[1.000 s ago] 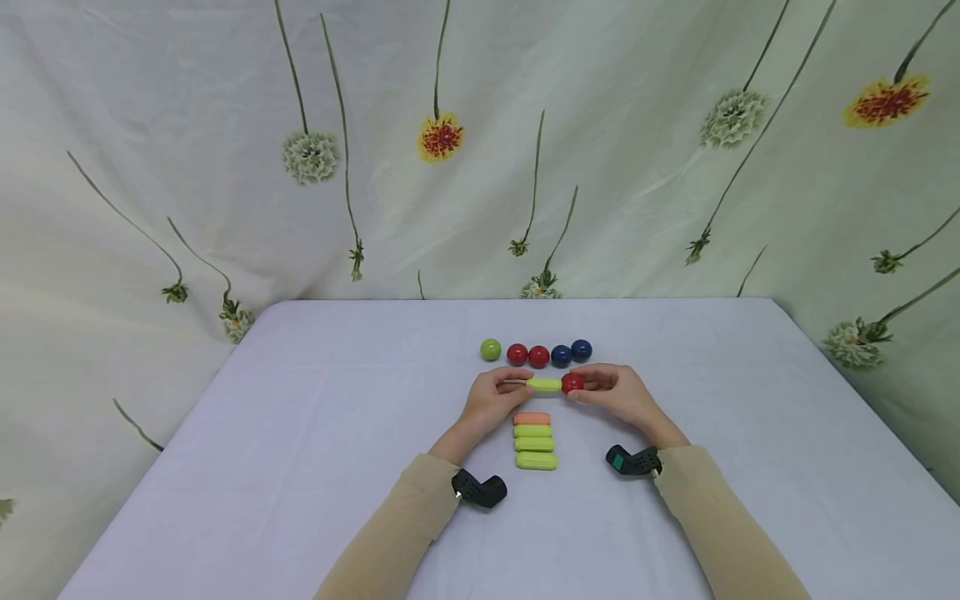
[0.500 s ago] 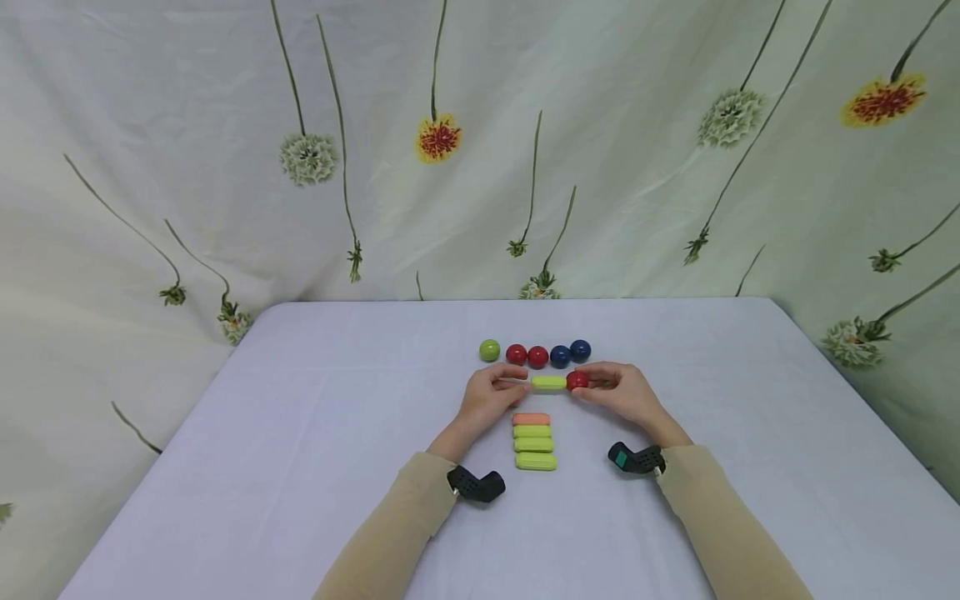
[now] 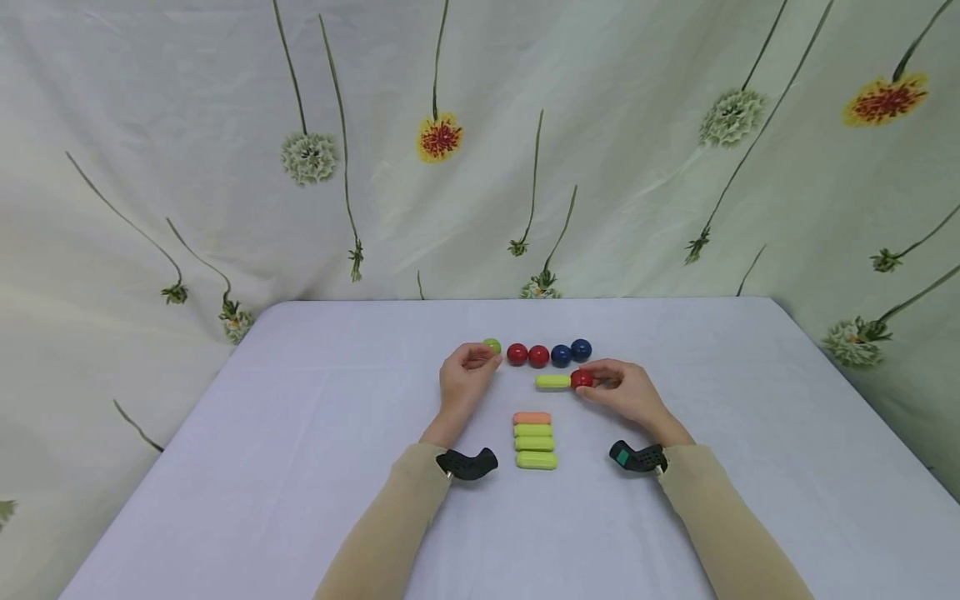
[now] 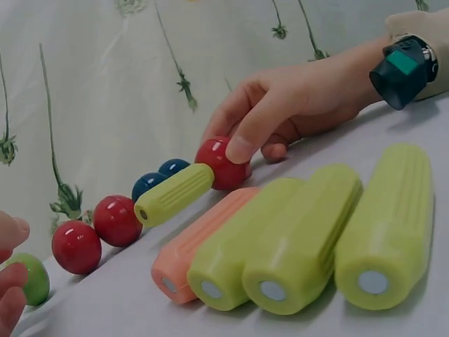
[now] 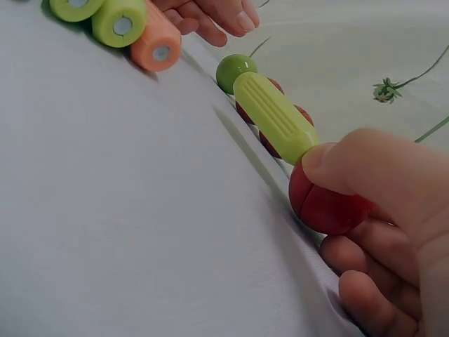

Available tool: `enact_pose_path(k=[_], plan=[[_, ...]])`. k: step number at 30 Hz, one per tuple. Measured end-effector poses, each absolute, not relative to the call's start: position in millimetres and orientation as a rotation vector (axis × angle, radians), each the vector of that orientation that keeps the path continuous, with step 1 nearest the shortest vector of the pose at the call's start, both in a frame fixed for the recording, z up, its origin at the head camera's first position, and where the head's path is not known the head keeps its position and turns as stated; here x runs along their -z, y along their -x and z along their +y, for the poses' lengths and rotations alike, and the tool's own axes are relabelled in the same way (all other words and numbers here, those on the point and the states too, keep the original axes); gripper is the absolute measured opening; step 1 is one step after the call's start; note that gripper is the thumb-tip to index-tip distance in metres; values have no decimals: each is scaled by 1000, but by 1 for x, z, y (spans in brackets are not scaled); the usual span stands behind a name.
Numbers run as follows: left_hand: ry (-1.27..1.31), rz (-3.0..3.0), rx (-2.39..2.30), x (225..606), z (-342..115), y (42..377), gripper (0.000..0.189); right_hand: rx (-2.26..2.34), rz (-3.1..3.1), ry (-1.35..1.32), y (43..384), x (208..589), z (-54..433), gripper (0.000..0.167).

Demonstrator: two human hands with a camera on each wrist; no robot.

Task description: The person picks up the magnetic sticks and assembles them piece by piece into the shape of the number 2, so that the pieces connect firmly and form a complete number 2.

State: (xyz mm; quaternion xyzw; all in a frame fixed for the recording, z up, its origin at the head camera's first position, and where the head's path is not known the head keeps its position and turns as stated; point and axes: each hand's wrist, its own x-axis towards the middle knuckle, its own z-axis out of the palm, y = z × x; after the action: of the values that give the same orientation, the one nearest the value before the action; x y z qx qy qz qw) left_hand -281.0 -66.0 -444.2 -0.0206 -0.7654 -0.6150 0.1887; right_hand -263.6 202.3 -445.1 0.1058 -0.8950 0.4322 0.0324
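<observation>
My right hand (image 3: pixel 626 395) pinches a glossy red ball (image 5: pixel 326 203) between thumb and fingers. A yellow-green magnetic rod (image 4: pixel 175 194) sticks out from that ball toward the left, its far end free and raised off the cloth. My left hand (image 3: pixel 463 379) is at the green ball (image 3: pixel 492 344), partly covering it in the head view. Its fingers (image 4: pixel 10 281) are loosely bent near the ball, and the right wrist view shows nothing between them.
Right of the green ball stand two red balls (image 3: pixel 517 354) and two blue balls (image 3: pixel 561 356) in a row. Nearer the person lie an orange rod (image 3: pixel 532 417) and several yellow-green rods (image 3: pixel 536 460), stacked side by side. A flowered curtain (image 3: pixel 630 208) hangs behind the white-covered table (image 3: pixel 315 467).
The left hand has let go of the yellow-green rod and moved left and away to the green ball. The right hand has shifted slightly right, still holding the red ball with the rod attached.
</observation>
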Motion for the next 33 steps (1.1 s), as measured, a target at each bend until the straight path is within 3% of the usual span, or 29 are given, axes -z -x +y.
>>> enact_pose_path(k=[15, 33], plan=[[-67, -2296, 1681, 445, -72, 300, 45, -1306, -2770, -264, 266, 447, 205, 43], [29, -2501, 1458, 444, -74, 302, 44, -1362, -2755, -271, 266, 446, 207, 44]])
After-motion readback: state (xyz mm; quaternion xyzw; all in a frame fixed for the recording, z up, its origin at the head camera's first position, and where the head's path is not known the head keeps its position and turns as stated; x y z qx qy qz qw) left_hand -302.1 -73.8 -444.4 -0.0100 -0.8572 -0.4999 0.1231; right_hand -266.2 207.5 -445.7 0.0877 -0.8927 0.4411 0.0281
